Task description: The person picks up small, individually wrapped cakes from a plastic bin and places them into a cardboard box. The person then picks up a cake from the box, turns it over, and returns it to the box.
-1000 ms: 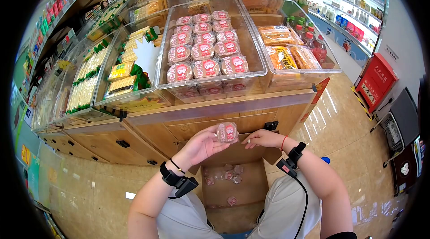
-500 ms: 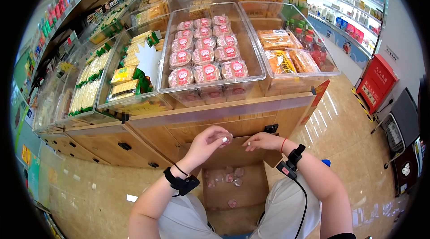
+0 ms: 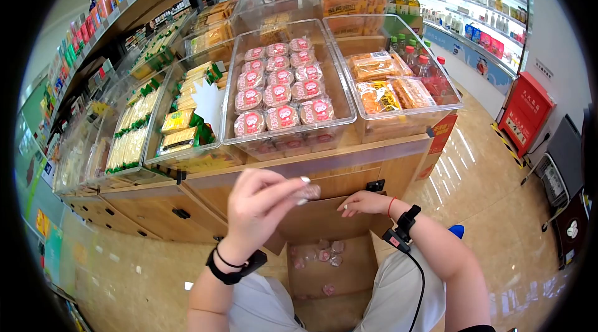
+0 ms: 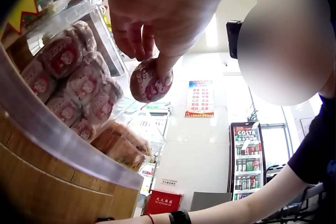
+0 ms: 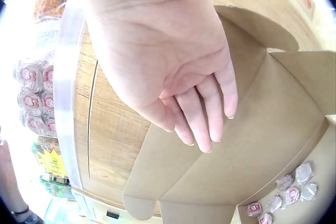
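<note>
My left hand (image 3: pixel 258 204) pinches a round wrapped cake (image 3: pixel 311 192) between thumb and fingers, in front of the wooden counter; the left wrist view shows the same cake (image 4: pixel 150 80) held at its edge. Rows of similar round cakes (image 3: pixel 281 93) with pink labels fill the clear bin (image 3: pixel 352 92) above. My right hand (image 3: pixel 366 203) hangs by the box flap with relaxed fingers and holds nothing, its palm (image 5: pixel 168 61) bare in the right wrist view. Below, several wrapped cakes (image 3: pixel 324 255) lie in the open cardboard box (image 3: pixel 355 270) between the legs.
Clear bins of yellow-and-green packets (image 3: pixel 179 120) stand to the left, and one with orange-wrapped bread (image 3: pixel 379 96) to the right. The wooden counter edge (image 3: pixel 386 148) runs below the bins. A red floor box (image 3: pixel 526 111) and a dark chair (image 3: pixel 564 145) are at the right.
My left hand has turned from palm up to knuckles up and risen nearer the counter edge, still gripping the cake. The right hand has hardly moved. The head view has tilted slightly up.
</note>
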Demonstrator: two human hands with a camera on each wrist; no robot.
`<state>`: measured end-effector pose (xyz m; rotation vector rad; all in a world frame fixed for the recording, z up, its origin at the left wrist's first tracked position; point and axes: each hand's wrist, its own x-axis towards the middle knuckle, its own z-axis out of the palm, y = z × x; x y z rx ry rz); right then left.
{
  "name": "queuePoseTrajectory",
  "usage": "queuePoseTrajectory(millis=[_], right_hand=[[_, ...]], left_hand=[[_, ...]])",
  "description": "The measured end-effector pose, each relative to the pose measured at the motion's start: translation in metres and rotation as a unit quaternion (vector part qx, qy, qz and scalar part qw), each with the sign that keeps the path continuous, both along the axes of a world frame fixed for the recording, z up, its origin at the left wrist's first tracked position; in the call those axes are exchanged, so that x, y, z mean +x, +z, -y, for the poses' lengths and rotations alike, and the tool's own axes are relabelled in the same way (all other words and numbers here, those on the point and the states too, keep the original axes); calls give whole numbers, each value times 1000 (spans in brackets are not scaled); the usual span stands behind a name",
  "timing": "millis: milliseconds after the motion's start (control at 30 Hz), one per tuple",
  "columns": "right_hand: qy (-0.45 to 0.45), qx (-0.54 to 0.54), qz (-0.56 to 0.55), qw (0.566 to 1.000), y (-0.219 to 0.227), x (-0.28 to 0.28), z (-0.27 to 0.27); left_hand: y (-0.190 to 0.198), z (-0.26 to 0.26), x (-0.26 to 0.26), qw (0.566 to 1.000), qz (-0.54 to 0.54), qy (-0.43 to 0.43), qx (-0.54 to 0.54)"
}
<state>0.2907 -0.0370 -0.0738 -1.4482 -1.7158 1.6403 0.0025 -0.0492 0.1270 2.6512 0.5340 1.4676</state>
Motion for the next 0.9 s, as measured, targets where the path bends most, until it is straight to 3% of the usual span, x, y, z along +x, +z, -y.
queuePoseTrajectory(millis=[167,333,433,600,700,900], right_hand=[[-24,9,-32,999,-1,1,6],[-18,13,-21,1000,-2,1,4],[-21,4,-17,1000,6,-2,6],[-12,7,-18,1000,-2,0,1],[-14,-1,-15,1000,4,0,4],[-15,-18,-11,1000,7,1,5]], left_hand=[[64,-13,6,995,-40,-2,89],[123,-45,23,997,-62,2,53],[147,-74,32,990,-117,52,58],[157,-136,44,964,-217,114,102],[152,-167,50,967,-240,72,-35],[141,-192,53,944,-264,111,-163]])
